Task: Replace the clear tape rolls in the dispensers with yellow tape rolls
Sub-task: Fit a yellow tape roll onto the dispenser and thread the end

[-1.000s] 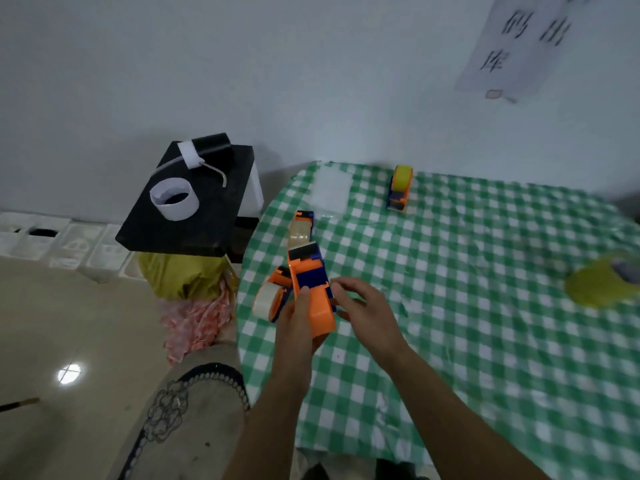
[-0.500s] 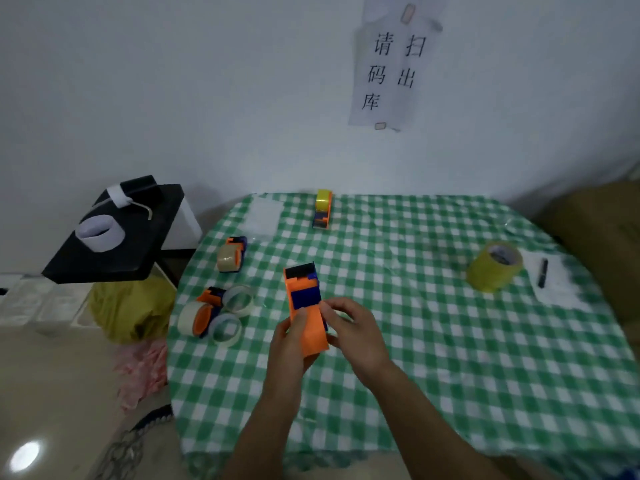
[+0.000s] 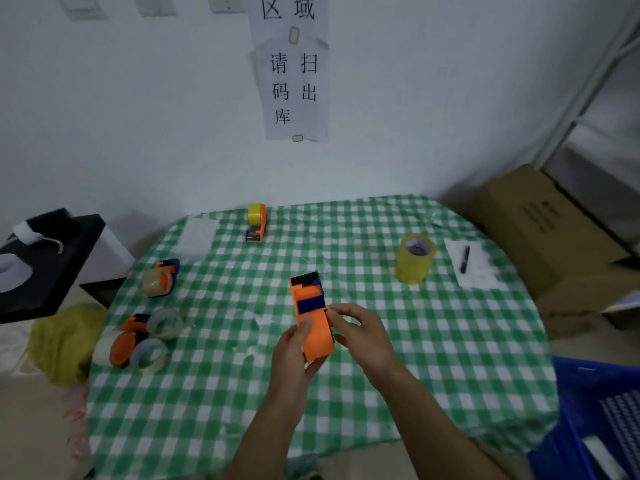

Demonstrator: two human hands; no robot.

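Note:
I hold an orange and blue tape dispenser (image 3: pixel 311 320) above the middle of the green checked table (image 3: pixel 450 358). My left hand (image 3: pixel 294 355) grips its lower end from the left, thumb on its orange face. My right hand (image 3: pixel 360 334) pinches its right side. No roll shows in it from here. A stack of yellow tape rolls (image 3: pixel 414 258) stands at the right. A dispenser with a yellow roll (image 3: pixel 257 221) stands at the far edge. Two dispensers with clear rolls, one (image 3: pixel 161 278) farther and one (image 3: pixel 121 344) nearer, lie at the left, with loose clear rolls (image 3: pixel 162 323) beside the nearer one.
A sheet of paper with a black pen (image 3: pixel 464 259) lies at the right edge. Cardboard boxes (image 3: pixel 540 230) stand to the right, a blue crate (image 3: pixel 602 420) at the lower right. A black stand (image 3: pixel 45 265) with white rolls is left of the table.
The view has swung right and up, bringing the yellow rolls, pen and boxes into sight. Both hands keep hold of the orange dispenser, which stays in front of me.

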